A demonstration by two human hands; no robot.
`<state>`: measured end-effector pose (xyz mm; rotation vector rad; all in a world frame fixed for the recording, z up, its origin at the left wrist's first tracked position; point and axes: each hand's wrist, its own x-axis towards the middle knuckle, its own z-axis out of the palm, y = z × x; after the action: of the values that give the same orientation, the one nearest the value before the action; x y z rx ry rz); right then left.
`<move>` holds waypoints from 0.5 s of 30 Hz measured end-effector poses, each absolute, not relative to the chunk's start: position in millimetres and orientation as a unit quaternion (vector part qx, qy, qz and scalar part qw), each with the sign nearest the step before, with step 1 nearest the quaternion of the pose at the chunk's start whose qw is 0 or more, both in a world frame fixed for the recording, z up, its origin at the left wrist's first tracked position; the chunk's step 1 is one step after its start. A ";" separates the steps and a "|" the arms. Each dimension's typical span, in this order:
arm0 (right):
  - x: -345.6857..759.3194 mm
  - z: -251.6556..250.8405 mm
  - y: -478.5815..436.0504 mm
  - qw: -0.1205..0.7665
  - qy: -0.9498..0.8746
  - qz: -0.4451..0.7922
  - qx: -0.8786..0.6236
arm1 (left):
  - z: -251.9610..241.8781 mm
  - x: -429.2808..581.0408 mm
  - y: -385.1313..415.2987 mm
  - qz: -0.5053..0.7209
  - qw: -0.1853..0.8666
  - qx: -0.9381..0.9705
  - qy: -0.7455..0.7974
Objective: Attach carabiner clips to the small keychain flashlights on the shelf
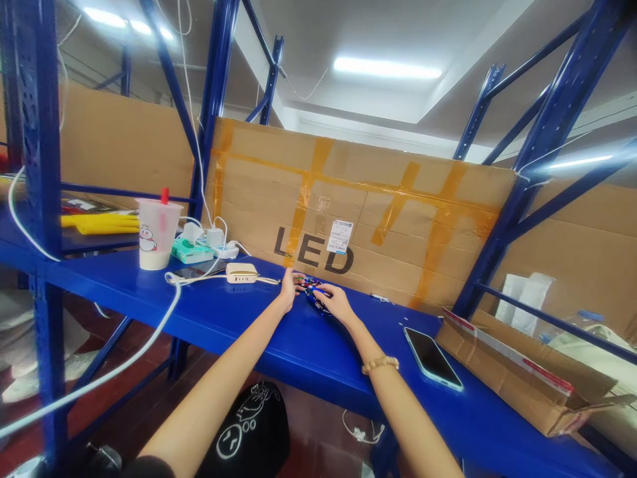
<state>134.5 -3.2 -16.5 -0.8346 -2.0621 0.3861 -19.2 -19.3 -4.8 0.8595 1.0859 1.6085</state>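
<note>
Both my hands reach forward over a blue steel shelf. Between them lies a small dark object with multicoloured specks, possibly beads or wires; the picture is too small to tell which. The fingers of my left hand press against its left side. My right hand rests over its right side and hides part of it. A cream multi-port charger sits on the shelf to the left of my left hand, with its cable running off to the left.
Behind the hands stands a taped cardboard sheet printed LED. A phone lies to the right, near an open cardboard box. On the left are a plastic cup with a red straw, a power strip and white cables.
</note>
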 end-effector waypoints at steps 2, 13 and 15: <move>134.7 -16.9 -2.6 0.423 -0.827 0.155 -0.336 | -5.0 -19.3 -18.6 0.661 0.487 0.355 0.448; 134.6 -11.6 -8.4 0.390 -0.834 0.155 -0.358 | -3.7 -19.3 -21.2 0.663 0.491 0.349 0.444; 134.9 -11.9 -8.3 0.385 -0.837 0.152 -0.358 | -3.7 -19.3 -21.1 0.662 0.492 0.349 0.445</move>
<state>134.9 -8.3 -11.9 -0.9117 -2.1313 0.3869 -19.3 -21.1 -3.7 0.8478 1.0798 1.6072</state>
